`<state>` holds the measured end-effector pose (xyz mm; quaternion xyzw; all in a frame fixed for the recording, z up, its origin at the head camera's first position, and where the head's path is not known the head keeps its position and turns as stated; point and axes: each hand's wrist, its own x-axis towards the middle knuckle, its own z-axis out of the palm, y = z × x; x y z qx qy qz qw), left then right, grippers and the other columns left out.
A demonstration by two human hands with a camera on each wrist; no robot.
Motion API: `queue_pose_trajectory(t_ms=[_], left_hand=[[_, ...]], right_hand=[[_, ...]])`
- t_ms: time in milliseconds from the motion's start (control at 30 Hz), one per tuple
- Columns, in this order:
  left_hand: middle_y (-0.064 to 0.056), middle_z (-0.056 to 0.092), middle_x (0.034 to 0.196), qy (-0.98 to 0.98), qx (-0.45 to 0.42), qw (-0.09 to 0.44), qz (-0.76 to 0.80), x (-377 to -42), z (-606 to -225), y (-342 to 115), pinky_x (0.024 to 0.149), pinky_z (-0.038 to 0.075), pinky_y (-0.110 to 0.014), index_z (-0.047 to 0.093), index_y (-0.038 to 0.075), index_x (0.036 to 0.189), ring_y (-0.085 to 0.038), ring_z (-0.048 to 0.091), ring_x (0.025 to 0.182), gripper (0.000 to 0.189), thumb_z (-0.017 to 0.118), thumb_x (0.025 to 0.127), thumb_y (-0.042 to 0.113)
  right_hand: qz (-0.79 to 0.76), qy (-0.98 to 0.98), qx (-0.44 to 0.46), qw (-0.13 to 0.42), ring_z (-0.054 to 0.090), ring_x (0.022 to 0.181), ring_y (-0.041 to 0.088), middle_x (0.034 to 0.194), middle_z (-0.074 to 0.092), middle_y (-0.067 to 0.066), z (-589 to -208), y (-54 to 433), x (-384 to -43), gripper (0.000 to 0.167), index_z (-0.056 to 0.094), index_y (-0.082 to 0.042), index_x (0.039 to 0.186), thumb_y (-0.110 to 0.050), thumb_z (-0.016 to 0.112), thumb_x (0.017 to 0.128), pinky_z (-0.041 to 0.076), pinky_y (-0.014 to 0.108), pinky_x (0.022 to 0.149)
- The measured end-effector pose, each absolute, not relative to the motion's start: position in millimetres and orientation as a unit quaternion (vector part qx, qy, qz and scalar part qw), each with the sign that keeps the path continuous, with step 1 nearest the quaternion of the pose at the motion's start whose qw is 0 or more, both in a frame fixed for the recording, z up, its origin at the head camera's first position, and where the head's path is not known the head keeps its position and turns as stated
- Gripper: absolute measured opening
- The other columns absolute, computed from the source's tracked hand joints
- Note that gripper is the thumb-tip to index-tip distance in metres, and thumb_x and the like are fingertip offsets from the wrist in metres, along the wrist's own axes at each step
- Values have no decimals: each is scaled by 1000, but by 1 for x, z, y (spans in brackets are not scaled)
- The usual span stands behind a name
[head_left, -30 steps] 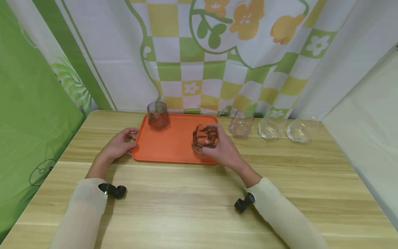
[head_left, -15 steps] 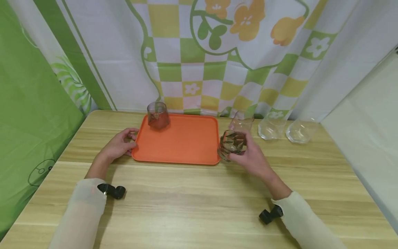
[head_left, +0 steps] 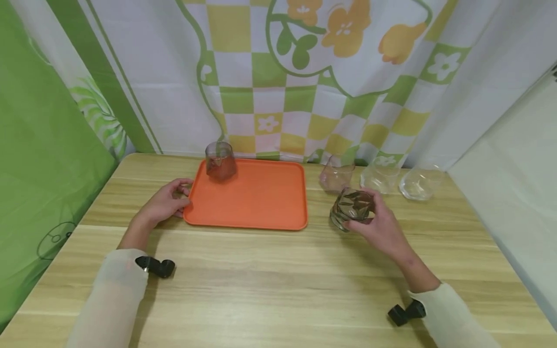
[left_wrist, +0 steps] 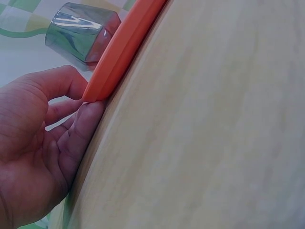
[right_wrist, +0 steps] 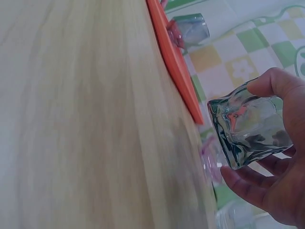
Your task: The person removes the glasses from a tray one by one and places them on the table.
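In the head view my right hand (head_left: 383, 227) holds a smoky, faceted drinking glass (head_left: 351, 209) between thumb and fingers, right of the orange tray (head_left: 252, 195). The right wrist view shows this glass (right_wrist: 248, 126) raised off the table, its thick base facing the tabletop. My left hand (head_left: 163, 203) is at the tray's left rim, fingers bent; in the left wrist view thumb and finger pinch the tray's edge (left_wrist: 112, 67). On the tray's back left corner stands a purplish-grey glass (head_left: 221, 162).
A row of glasses stands along the back of the wooden table (head_left: 261, 280): a pinkish glass (head_left: 337, 175), a clear glass (head_left: 378, 179) and another clear glass (head_left: 419, 183) at the right. Behind hangs a patterned curtain (head_left: 278, 96).
My right hand has carried the smoky glass rightward, from over the tray's right side to above the table in front of the glass row. The left hand and tray have stayed put.
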<state>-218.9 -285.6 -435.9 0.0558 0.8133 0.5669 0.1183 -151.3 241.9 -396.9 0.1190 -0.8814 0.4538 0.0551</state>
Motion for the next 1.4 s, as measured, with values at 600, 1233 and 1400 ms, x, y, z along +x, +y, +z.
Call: queue_pose_trajectory(t_ms=[600, 1233, 1400], left_hand=[[-21, 42, 118, 811, 56, 117, 570, -219, -435, -283, 57, 58, -32, 33, -6, 153, -17, 61, 70, 66, 58, 92, -6], [-23, 43, 121, 824, 46, 115, 553, -221, -437, -285, 59, 59, -32, 32, -5, 154, -18, 61, 73, 66, 58, 94, -4], [-23, 43, 120, 822, 46, 118, 554, -221, -435, -285, 60, 59, -32, 32, -5, 154, -18, 61, 73, 65, 57, 94, -5]], right_hand=[[404, -913, 36, 48, 55, 117, 46, 137, 49, 31, -392, 310, -151, 82, 30, 1, 153, -18, 79, 90, 45, 15, 74], [411, -906, -19, 96, 49, 101, 6, 134, 48, 24, -409, 357, -175, 77, 30, 8, 150, -14, 76, 92, 41, 7, 77], [415, -905, -29, 94, 49, 98, 4, 134, 47, 22, -410, 364, -178, 76, 30, 8, 148, -17, 76, 93, 44, 7, 73]])
